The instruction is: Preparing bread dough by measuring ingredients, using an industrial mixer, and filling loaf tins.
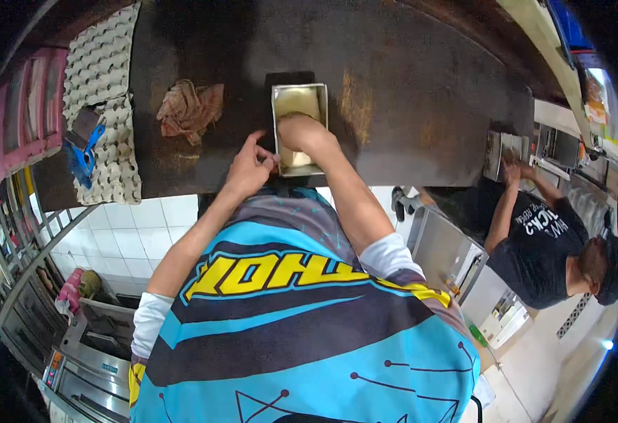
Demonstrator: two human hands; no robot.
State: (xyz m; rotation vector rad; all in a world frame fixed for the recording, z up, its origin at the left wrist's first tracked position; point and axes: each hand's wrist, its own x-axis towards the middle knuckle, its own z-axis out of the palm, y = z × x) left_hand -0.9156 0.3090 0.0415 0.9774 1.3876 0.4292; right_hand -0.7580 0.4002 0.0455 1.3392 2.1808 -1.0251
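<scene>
Tin [300, 100] lying long axis fore-and-aft; right hand [303, 132] sitting inside, fingers hidden, grip unclear; left hand [251, 166] flanking tin's near-left wall, fingers half-open, holding nothing visible.

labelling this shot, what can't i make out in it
Head view:
Right hand: fingertips and anything held, hidden by its back inside the rectangular metal pan
Left hand: whether it grips the pan, too small to tell
Metallic item: exact shape, partly covered by co-worker's hands

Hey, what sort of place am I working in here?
Probably a bakery or similar kitchen: a metal tin stands on the dark worktop, with egg trays at its left end.
</scene>
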